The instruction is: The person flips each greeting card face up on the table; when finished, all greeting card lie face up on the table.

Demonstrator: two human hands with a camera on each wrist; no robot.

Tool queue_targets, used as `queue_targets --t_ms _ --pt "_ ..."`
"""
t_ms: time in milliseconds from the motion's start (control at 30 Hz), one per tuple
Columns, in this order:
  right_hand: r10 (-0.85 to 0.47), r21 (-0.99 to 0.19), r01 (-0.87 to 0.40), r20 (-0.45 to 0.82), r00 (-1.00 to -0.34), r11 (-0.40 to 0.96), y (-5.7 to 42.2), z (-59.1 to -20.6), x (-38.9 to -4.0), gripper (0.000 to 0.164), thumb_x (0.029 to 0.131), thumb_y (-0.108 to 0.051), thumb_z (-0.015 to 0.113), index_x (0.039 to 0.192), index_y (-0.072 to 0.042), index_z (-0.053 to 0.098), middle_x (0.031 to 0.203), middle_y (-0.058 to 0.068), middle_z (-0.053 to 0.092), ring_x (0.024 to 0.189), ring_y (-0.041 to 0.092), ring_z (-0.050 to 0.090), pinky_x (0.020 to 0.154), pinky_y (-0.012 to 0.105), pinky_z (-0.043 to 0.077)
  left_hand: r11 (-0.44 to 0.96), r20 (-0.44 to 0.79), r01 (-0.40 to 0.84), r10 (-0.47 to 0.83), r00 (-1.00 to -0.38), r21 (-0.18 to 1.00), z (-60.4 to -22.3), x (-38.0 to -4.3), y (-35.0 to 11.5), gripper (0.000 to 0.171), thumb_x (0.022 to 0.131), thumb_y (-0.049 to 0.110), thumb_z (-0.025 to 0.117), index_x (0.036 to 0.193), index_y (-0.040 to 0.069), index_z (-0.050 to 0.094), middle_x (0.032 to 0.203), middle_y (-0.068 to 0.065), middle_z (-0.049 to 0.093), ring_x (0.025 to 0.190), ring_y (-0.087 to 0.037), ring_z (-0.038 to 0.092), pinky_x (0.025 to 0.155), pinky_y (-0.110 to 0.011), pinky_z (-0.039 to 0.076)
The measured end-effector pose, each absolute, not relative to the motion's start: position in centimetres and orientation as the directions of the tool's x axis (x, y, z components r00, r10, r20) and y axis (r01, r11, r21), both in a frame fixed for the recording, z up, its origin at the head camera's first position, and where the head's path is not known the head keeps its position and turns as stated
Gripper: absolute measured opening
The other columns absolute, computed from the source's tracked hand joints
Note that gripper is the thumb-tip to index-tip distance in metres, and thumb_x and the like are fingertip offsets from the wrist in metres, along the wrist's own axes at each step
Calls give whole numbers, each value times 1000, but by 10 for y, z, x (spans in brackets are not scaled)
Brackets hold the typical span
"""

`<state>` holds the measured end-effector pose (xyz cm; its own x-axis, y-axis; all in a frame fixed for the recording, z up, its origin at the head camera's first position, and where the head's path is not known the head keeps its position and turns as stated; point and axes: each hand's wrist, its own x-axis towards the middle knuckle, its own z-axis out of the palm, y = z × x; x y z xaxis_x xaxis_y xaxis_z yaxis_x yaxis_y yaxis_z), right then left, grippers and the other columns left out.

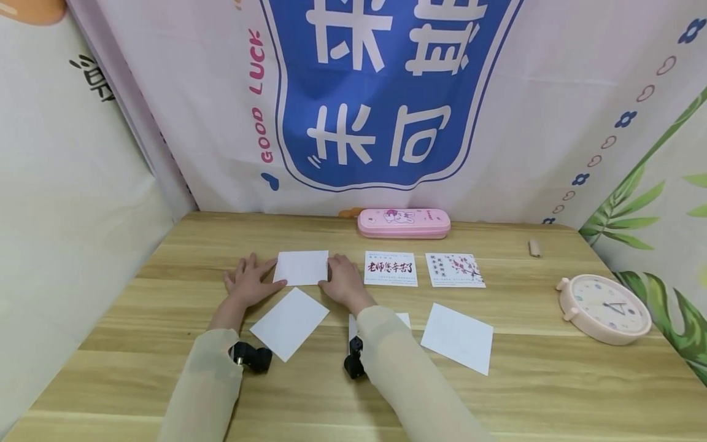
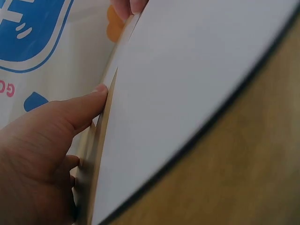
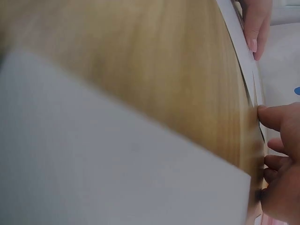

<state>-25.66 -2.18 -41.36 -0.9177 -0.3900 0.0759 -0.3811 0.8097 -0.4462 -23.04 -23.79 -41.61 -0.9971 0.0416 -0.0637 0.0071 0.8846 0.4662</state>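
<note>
A blank white card (image 1: 301,268) lies on the table between both hands in the head view. My left hand (image 1: 250,282) is at its left edge, fingers spread over the wood and thumb at the lower left corner. On the opposite side, my right hand (image 1: 345,281) touches the right edge with thumb and fingers. Just below is a tilted blank card (image 1: 290,323), large in the left wrist view. Another blank card (image 1: 405,320) is mostly hidden under the right sleeve. To the right are a card with red lettering (image 1: 390,268) and a blossom card (image 1: 455,270).
A pink pencil case (image 1: 404,223) stands at the table's back edge. One more blank card (image 1: 458,337) lies right of the right forearm. Farther right are a pink clock (image 1: 605,308) and a small beige piece (image 1: 534,248). A printed curtain (image 1: 221,153) hangs behind the table.
</note>
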Motion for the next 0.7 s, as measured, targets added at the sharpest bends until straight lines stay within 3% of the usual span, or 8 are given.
queue_targets --t_ms 167,500,700 --pt "-382 -438 -358 35 -923 825 -22 -414 -254 60 81 -31 57 127 2 39 134 16 30 125 27 21 101 38 13 883 -63 10 45 -997 468 -417 -230 -240 75 77 54 52 134 11 30 138 -27 -1 122 -45 -6 86 -63 -11" --pt "-397 -398 -384 53 -916 833 -21 -419 -252 54 82 -32 53 127 -5 41 136 15 27 126 27 18 100 40 12 873 -94 -13 38 -995 487 -412 -229 -236 77 75 50 56 135 10 29 138 -27 -1 122 -45 -8 86 -62 -12" --pt "-372 -464 -355 57 -926 812 -20 -419 -253 53 81 -31 55 126 -7 43 135 14 29 125 26 19 100 40 11 864 -111 -32 27 -993 503 -412 -231 -235 79 74 50 58 135 10 28 138 -27 -3 122 -44 -9 86 -62 -14"
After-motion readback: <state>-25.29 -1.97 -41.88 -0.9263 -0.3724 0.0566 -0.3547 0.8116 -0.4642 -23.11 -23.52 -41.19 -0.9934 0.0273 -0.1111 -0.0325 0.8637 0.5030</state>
